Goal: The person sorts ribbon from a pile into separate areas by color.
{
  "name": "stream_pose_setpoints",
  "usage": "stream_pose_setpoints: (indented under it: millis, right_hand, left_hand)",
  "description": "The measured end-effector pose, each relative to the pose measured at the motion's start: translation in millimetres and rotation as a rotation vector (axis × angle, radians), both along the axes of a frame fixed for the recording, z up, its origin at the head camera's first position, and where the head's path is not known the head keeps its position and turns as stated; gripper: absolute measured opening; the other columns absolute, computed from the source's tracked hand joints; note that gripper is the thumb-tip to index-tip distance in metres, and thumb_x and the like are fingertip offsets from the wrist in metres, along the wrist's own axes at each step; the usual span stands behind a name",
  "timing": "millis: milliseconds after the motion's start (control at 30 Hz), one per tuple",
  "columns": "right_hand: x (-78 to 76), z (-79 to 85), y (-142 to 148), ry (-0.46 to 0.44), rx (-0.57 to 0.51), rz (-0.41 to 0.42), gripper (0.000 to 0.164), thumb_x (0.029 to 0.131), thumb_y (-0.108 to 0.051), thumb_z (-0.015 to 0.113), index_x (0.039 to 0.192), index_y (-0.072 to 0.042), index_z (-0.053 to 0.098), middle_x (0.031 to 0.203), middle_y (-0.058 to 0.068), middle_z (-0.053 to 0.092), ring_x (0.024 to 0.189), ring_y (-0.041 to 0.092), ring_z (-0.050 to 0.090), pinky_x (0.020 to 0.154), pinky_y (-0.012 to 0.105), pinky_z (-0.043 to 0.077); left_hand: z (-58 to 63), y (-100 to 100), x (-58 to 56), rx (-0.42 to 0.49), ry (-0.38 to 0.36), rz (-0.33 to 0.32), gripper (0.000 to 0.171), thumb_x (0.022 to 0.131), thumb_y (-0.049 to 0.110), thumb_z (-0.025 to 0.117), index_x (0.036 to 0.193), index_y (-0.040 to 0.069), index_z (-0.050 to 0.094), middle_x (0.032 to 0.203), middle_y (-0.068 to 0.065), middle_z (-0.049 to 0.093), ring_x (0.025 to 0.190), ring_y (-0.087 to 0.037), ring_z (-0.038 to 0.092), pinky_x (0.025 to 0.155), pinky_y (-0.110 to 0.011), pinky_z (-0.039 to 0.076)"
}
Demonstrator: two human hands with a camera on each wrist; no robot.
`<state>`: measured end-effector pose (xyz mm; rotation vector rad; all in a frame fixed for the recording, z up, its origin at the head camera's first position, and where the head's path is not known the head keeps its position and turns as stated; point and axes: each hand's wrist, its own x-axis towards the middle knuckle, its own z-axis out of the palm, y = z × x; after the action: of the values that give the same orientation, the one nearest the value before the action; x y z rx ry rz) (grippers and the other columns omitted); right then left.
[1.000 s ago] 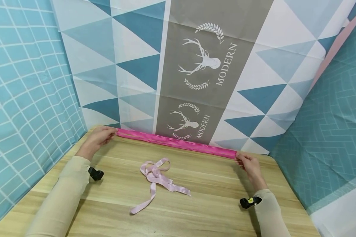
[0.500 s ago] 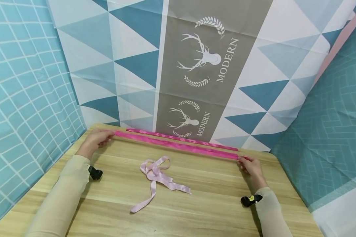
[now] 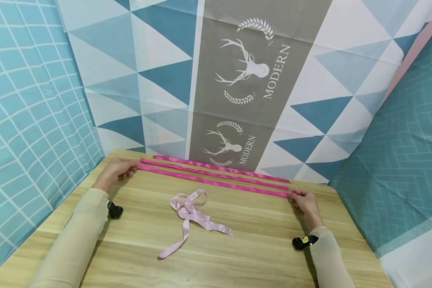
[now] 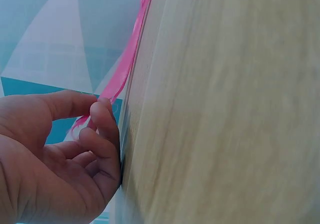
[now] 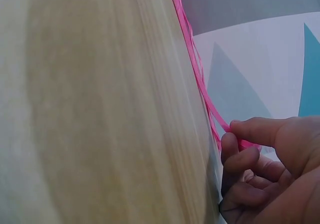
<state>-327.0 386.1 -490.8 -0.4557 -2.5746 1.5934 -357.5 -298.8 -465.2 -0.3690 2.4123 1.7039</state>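
Observation:
Three bright pink ribbons run side by side along the far table edge in the head view. The nearest pink ribbon (image 3: 209,181) is stretched straight between both hands. My left hand (image 3: 119,168) pinches its left end between thumb and forefinger; the left wrist view shows the pink ribbon (image 4: 121,74) leading up from those fingertips. At the other end my right hand (image 3: 305,201) pinches the ribbon in the same way, its other fingers curled beside the tabletop. Behind it lie the middle pink ribbon (image 3: 216,173) and the farthest pink ribbon (image 3: 221,168), which nothing holds.
A tangled pale pink ribbon (image 3: 191,216) lies on the wooden table (image 3: 237,256), its tail toward the front. Patterned cloth (image 3: 234,92) hangs just behind the far edge. Blue gridded cloth (image 3: 25,120) stands on the left, teal cloth (image 3: 407,172) on the right.
The pink ribbons, overlapping a second ago, now lie as three separate strips. The farthest strip came apart first, then the middle one. The held ribbon has come slightly nearer; the pale ribbon stays put.

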Motion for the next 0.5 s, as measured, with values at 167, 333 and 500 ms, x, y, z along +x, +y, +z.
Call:
stream_pose_setpoints:
  millis: [167, 333, 500]
  right_hand:
    - [2.7, 5.3, 0.1, -0.019, -0.016, 0.008, 0.033, 0.099, -0.023, 0.07, 0.115, 0.006, 0.066, 0.077, 0.008, 0.062, 0.069, 0.02, 0.054, 0.059, 0.029, 0.044]
    - [13.2, 21.9, -3.7, 0.018, 0.048, 0.006, 0.045, 0.1, -0.029, 0.065, 0.126, 0.008, 0.058, 0.092, 0.013, 0.062, 0.076, 0.023, 0.059, 0.067, 0.034, 0.05]
    - [25.2, 55.1, -10.1, 0.098, 0.1, -0.004, 0.05, 0.101, -0.036, 0.063, 0.129, 0.005, 0.054, 0.101, 0.015, 0.061, 0.079, 0.022, 0.059, 0.069, 0.036, 0.05]
  left_hand:
    - [0.7, -0.6, 3.5, 0.042, 0.001, -0.037, 0.041, 0.106, 0.031, 0.056, 0.118, -0.007, 0.063, 0.073, 0.001, 0.066, 0.055, -0.005, 0.054, 0.05, -0.022, 0.043]
    - [2.1, -6.8, 7.3, 0.018, 0.004, -0.047, 0.037, 0.105, 0.029, 0.055, 0.117, -0.005, 0.064, 0.071, 0.002, 0.064, 0.054, -0.007, 0.051, 0.051, -0.024, 0.042]
    - [17.7, -11.6, 10.1, -0.073, 0.101, 0.024, 0.048, 0.104, 0.033, 0.055, 0.133, -0.006, 0.055, 0.1, -0.013, 0.068, 0.08, -0.021, 0.064, 0.071, -0.036, 0.052]
